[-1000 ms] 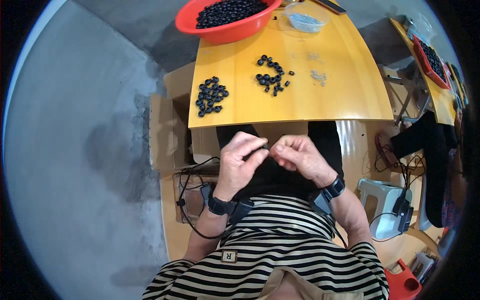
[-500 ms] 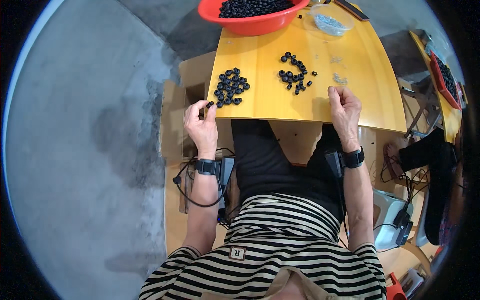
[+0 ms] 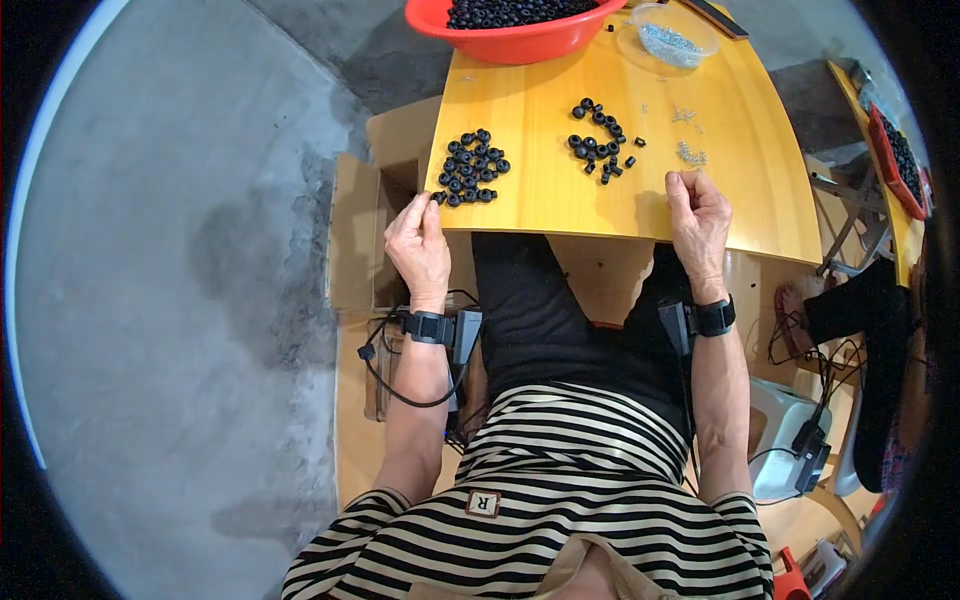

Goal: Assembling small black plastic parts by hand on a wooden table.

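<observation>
My left hand (image 3: 419, 255) is at the table's left front edge. Its thumb and fingers are drawn together at a small black round part (image 3: 437, 198), partly covered by the fingertips. Beside it lies a cluster of similar black parts (image 3: 470, 170), some showing a center hole. My right hand (image 3: 702, 225) is at the front edge farther right, thumb and bent forefinger pressed together; whatever is between them is hidden. Just beyond its fingertips lie several tiny silvery pieces (image 3: 690, 153). Between the hands is a second loose group of black parts (image 3: 597, 150).
A red basin (image 3: 520, 45) heaped with black parts stands at the table's far edge. Right of it is a clear tub (image 3: 705, 45) of small silvery pieces. An open cardboard box (image 3: 350, 235) is below the table's left side. Another person's dark-clothed leg (image 3: 850, 310) shows at right.
The whole view has shifted slightly. The fingers of my left hand, apart around the black part before, have closed in on it. My right hand keeps its pinch with little movement.
</observation>
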Motion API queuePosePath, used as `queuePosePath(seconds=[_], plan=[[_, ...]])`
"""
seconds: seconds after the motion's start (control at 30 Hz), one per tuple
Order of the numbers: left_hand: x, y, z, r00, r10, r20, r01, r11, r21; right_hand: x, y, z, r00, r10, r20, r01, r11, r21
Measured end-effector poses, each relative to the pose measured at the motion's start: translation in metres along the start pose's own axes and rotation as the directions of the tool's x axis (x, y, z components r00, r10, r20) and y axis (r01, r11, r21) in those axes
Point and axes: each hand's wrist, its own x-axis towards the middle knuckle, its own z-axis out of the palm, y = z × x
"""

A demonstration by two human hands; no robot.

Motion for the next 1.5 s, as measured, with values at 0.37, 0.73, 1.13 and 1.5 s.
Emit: queuePosePath(seconds=[0.37, 0.73, 1.13, 1.5], plan=[[-0.007, 0.033, -0.004, 0.952, 0.306, -0.018, -0.275, 0.878, 0.392, -0.001, -0.004, -0.001, 0.999, -0.034, -0.025, 0.033, 0.998, -0.049], [-0.019, 0.110, 0.073, 0.934, 0.291, 0.210, -0.243, 0.944, -0.225, 0.001, 0.002, 0.001, 0.994, 0.072, -0.078, -0.057, 0.984, 0.169], [0.014, 0.108, 0.117, 0.847, 0.392, 0.358, -0.408, 0.912, -0.034, 0.001, -0.008, -0.002, 0.998, 0.004, -0.060, 0.000, 0.998, 0.065], [0.007, 0.100, 0.097, 0.924, 0.151, 0.350, -0.049, 0.957, -0.285, 0.002, -0.007, -0.001, 0.998, 0.008, -0.062, -0.004, 0.998, 0.064]])
